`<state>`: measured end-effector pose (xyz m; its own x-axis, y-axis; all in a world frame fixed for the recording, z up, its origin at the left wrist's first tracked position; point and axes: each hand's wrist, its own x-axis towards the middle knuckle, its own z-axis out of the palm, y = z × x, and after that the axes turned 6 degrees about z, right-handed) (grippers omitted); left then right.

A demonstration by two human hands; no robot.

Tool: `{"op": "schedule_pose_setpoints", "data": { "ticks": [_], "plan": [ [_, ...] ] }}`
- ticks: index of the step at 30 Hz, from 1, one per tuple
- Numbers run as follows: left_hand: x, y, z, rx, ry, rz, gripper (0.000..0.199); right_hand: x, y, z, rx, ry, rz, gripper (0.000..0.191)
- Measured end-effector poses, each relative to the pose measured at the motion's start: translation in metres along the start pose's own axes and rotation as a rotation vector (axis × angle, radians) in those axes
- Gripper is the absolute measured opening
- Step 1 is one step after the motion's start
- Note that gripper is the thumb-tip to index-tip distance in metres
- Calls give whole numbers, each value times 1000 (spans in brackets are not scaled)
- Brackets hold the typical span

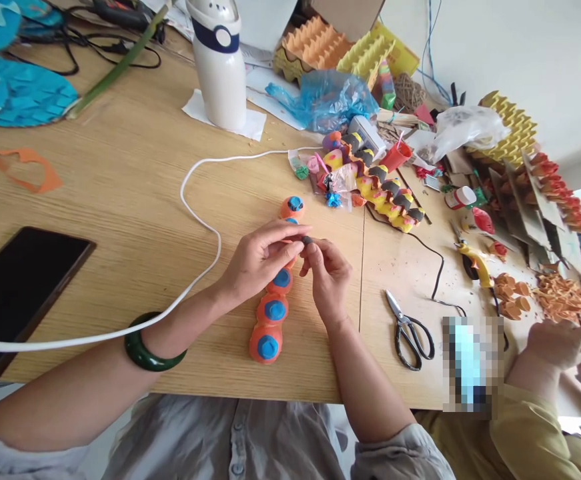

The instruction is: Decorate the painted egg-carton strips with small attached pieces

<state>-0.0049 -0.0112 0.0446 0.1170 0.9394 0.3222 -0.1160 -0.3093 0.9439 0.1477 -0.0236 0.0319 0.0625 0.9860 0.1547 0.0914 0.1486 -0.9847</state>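
An orange strip of rounded bumps (271, 309) lies lengthwise on the wooden table, with blue discs stuck on its bumps. The disc at its far end bears small dark pieces. Above the strip's far half, my left hand (263, 257) and my right hand (329, 273) meet at the fingertips. Between them is a small dark lump (307, 240), pinched by my right thumb and fingers and touched by my left fingertips. The hands hide part of the strip. A green bangle circles my left forearm.
Black-handled scissors (409, 331) lie to the right. A white cable (203, 267) crosses on the left near a phone (25, 287). A white bottle (220, 73) stands behind. Painted egg-carton pieces (383, 183) lie at back right. Another person's hand (555, 343) is at far right.
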Motion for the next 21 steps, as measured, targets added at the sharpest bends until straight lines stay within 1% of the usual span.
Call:
{"op": "schedule_pose_setpoints", "data": {
  "ticks": [2, 5, 9, 13, 17, 19, 21],
  "plan": [
    [-1, -1, -2, 65, -16, 54, 25, 0, -1, -1, 16, -35, 46, 30],
    [-1, -3, -5, 169, 7, 122, 19, 1, -1, -1, 28, -79, 70, 37],
    [-1, -3, -10, 291, -29, 175, 18, 0, -1, 0, 46, -98, 113, 38],
    [0, 0, -11, 296, -32, 160, 18, -2, -4, -1, -51, -107, 96, 44],
    [-1, 1, -12, 352, -31, 201, 14, -4, -6, -1, -113, -93, 64, 49],
    [-2, 0, -13, 363, -11, 201, 14, -4, -5, 0, -83, -69, 69, 46],
    [-2, 0, -13, 351, 15, 200, 13, -4, -1, 1, -6, -50, 65, 35]
  ]
}}
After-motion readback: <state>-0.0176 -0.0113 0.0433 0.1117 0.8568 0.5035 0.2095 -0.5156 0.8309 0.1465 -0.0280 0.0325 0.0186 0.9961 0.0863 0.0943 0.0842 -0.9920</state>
